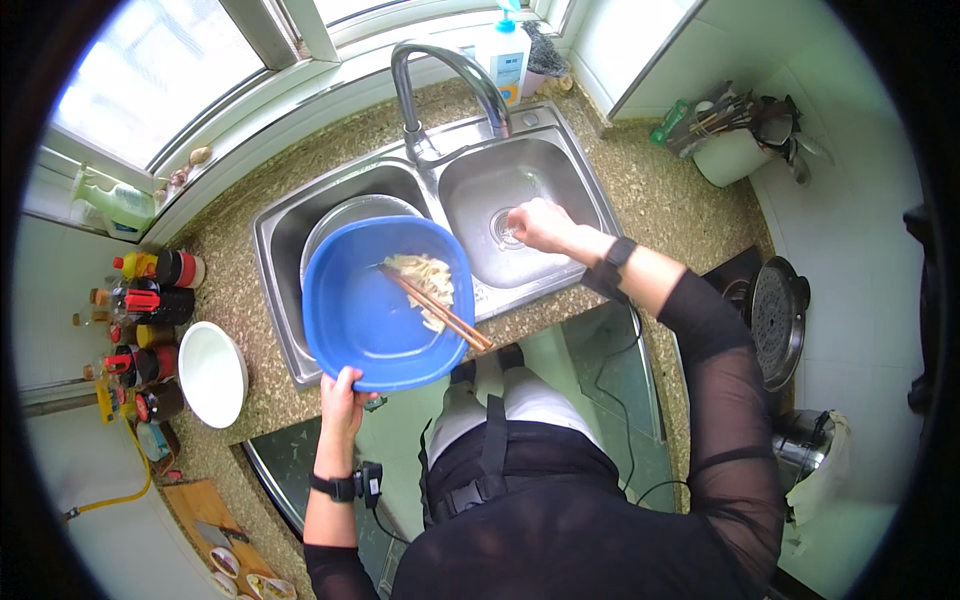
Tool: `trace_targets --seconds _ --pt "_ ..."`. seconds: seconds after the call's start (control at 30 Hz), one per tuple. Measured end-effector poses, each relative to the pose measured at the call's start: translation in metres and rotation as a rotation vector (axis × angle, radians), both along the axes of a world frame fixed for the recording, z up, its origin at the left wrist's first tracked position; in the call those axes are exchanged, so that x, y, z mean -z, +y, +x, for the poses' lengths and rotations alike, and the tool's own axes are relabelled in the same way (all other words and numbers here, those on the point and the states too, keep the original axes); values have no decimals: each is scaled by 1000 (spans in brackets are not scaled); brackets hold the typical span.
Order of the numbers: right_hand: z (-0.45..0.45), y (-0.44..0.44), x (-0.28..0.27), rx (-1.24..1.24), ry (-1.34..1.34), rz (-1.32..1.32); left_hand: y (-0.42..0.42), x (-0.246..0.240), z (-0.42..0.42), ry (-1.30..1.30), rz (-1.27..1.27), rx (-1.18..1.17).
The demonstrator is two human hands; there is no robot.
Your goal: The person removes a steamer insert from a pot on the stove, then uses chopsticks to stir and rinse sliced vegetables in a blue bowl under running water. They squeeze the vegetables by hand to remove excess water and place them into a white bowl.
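Observation:
My left hand (pixel 343 401) grips the near rim of a blue plastic basin (pixel 356 300), thumb over the edge. The basin is held above the left sink bowl and partly covers it. Pale sliced food strips (pixel 431 279) lie along its right side, with a pair of wooden chopsticks (pixel 442 311) resting across them and over the rim. My right hand (pixel 544 225) is over the right sink bowl (pixel 480 176), fingers drawn together beside the drain strainer (pixel 502 223). Small whitish bits lie at the drain. Whether those fingers pinch anything is hidden.
A metal bowl (pixel 364 204) sits in the left sink bowl. The faucet (pixel 442 52) arches behind. A white bowl (pixel 212 375) and several bottles (pixel 161 304) stand left. A cutting board (pixel 199 506) holds a cleaver (pixel 212 534). Cables hang near my right arm.

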State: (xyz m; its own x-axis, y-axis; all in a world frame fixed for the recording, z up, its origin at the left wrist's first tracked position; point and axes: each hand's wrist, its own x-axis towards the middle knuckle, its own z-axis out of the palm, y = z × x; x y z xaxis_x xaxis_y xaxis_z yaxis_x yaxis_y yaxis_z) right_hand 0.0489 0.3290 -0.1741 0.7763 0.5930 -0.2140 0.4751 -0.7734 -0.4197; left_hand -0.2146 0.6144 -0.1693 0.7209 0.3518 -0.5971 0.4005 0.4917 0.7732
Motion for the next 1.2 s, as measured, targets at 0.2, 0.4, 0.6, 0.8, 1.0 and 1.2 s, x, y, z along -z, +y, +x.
trace_targets --seconds 0.2,0.4,0.6,0.8,1.0,1.2 --pt "44 17 105 -163 308 -366 15 18 -30 -19 -52 -139" --pt "60 19 186 -93 260 -469 0 16 -56 -11 -19 -357" --pt "56 19 225 -247 192 -580 -9 14 -56 85 -36 -393" --pt "54 16 222 -199 232 -672 -11 5 -36 31 -69 -382" --pt "86 24 140 127 316 -116 2 -5 -24 3 -75 -280" --pt "107 32 44 382 358 645 7 -10 -14 -36 -78 -218"
